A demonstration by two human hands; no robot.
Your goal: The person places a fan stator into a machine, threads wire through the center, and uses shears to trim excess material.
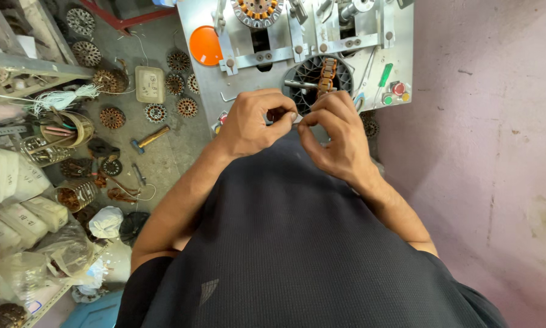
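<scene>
While pinched together just in front of the metal winding fixture (370, 54): left hand (251, 121) curled, fingertips closed on something too small to ID, poss. fine wire; right hand (336, 136) same, thumb and forefinger nipped narrow, tips nearly touching left's. Held item hidden betw. fingertips, just below grey ribbed round housing (303, 76) w/ copper-wound stator segment (327, 73) seated in it.

Risks, judged from this view:
- Fine item slipping from pinch; cause: tiny contact area, both hands unsupported in air.
- Snag on steel pin (300, 85) jutting from housing; cause: fingers working right beside it.
- Knuckle bumping red push-button (398, 88) or green one (387, 100); cause: controls near right hand.

Surface and room: fixture plate bare metal, orange disc (205, 45) at left edge, second wound stator (257, 11) at top. Concrete floor (169, 158) left, littered w/ laminated stator cores (112, 118), hammer (149, 138), wire scraps. Shelf (18, 64) far left w/ bagged parts. Pink plastered wall (497, 152) right, scuffed.
</scene>
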